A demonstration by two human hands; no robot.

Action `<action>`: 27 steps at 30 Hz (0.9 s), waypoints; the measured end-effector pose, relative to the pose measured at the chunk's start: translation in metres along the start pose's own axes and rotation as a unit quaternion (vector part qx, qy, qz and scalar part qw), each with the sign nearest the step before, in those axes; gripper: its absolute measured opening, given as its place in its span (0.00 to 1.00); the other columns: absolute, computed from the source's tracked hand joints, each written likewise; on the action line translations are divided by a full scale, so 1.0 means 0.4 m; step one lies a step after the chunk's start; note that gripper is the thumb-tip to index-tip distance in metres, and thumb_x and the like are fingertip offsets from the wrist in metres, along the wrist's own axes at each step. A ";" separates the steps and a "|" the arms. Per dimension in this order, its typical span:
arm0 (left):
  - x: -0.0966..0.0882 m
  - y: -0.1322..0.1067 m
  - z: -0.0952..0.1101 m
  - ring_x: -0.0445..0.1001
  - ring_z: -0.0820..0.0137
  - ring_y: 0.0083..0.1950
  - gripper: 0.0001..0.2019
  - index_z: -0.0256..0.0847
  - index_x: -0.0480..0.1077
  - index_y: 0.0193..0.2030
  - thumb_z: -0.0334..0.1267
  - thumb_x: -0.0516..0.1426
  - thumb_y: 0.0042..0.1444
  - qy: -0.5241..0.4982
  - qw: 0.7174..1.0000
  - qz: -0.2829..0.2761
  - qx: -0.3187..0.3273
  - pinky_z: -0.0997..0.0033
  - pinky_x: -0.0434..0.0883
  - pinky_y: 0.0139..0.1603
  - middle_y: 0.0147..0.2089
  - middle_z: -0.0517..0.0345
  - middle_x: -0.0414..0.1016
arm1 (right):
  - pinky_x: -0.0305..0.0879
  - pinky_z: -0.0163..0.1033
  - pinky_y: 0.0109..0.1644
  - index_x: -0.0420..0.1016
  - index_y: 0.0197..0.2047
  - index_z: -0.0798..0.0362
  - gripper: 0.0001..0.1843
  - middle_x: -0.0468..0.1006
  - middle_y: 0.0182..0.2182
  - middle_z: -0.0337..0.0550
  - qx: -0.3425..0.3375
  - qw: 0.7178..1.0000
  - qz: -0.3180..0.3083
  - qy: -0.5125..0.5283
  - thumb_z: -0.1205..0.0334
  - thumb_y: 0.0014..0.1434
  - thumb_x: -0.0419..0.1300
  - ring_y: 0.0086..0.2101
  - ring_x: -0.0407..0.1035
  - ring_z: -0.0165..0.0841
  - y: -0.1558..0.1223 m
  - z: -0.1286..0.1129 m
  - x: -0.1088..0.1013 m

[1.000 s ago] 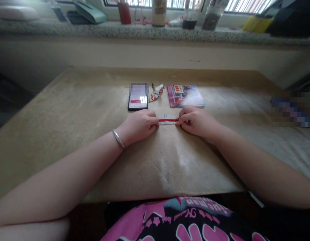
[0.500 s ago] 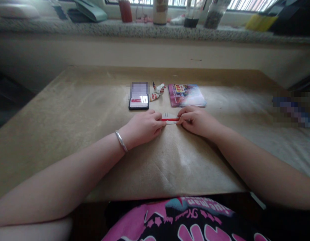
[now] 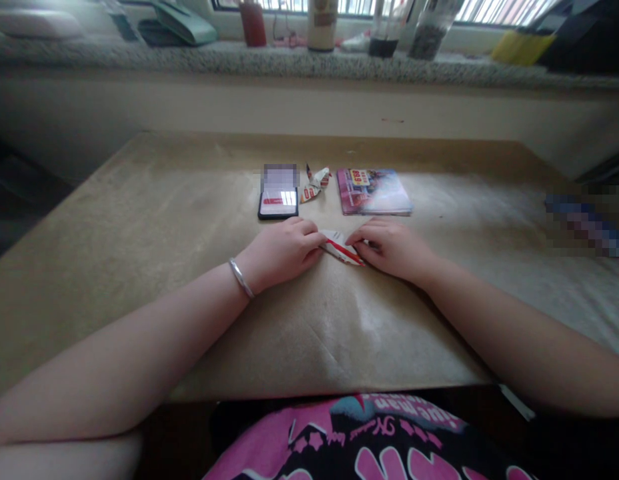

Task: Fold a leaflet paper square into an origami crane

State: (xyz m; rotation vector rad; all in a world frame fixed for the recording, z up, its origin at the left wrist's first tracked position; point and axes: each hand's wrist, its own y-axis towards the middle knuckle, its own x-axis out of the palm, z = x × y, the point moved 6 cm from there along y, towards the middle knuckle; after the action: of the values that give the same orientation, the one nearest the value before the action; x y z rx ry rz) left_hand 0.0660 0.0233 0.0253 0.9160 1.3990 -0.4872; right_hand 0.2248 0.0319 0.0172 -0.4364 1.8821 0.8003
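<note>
Red-striped folded paper [image 3: 341, 247] now lies slanted, right end dipped toward me; 0.5 s ago it sat level. My left hand [image 3: 282, 251] pinches its upper-left end w/ closed fingers, and my right hand [image 3: 393, 247] fingers clamp the lower-right end. It's low on the tabletop [image 3: 139, 220] btwn my hands, just in front of the phone [image 3: 278, 200], small crumpled paper [image 3: 314, 183] & booklet [image 3: 374, 191].

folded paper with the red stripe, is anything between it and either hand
Nothing visible does. The left hand and right hand each hold an end of the folded paper; the phone and booklet lie beyond it, apart.
</note>
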 end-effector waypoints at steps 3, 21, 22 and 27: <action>0.004 0.000 -0.006 0.73 0.65 0.46 0.13 0.39 0.74 0.48 0.38 0.51 0.63 -0.051 0.998 0.002 -0.021 0.67 0.71 0.46 0.44 0.49 0.76 | 0.66 0.41 0.46 0.79 0.40 0.52 0.12 0.81 0.36 0.45 -0.036 0.999 -0.024 0.014 0.70 0.58 0.55 0.39 0.72 0.37 0.001 -0.016 0.008; 0.015 0.008 0.006 0.73 0.67 0.44 0.10 0.36 0.73 0.43 0.40 0.55 0.61 -0.190 0.981 0.010 -0.045 0.67 0.71 0.47 0.46 0.50 0.73 | 0.65 0.46 0.48 0.78 0.43 0.52 0.18 0.77 0.41 0.49 0.012 1.000 -0.002 -0.026 0.48 0.57 0.63 0.44 0.69 0.42 0.010 -0.004 0.015; 0.016 0.009 0.008 0.73 0.67 0.45 0.11 0.36 0.73 0.43 0.41 0.56 0.61 -0.192 0.980 0.003 -0.050 0.66 0.71 0.48 0.46 0.50 0.72 | 0.65 0.46 0.48 0.78 0.43 0.52 0.18 0.77 0.40 0.49 0.014 0.999 -0.003 -0.028 0.49 0.56 0.64 0.44 0.69 0.42 0.011 -0.004 0.015; 0.020 0.009 0.021 0.71 0.61 0.49 0.19 0.36 0.70 0.46 0.49 0.60 0.55 -0.191 0.978 -0.035 -0.072 0.59 0.71 0.54 0.50 0.47 0.68 | 0.65 0.46 0.48 0.79 0.40 0.51 0.14 0.76 0.40 0.48 -0.003 1.000 0.018 -0.012 0.50 0.56 0.64 0.43 0.69 0.41 0.008 -0.002 0.015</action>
State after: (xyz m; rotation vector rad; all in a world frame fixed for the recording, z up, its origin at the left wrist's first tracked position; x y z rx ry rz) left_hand 0.0753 0.0207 0.0177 0.6170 1.1019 -0.5734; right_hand 0.2197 0.0341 0.0132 -0.3967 1.8699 0.8326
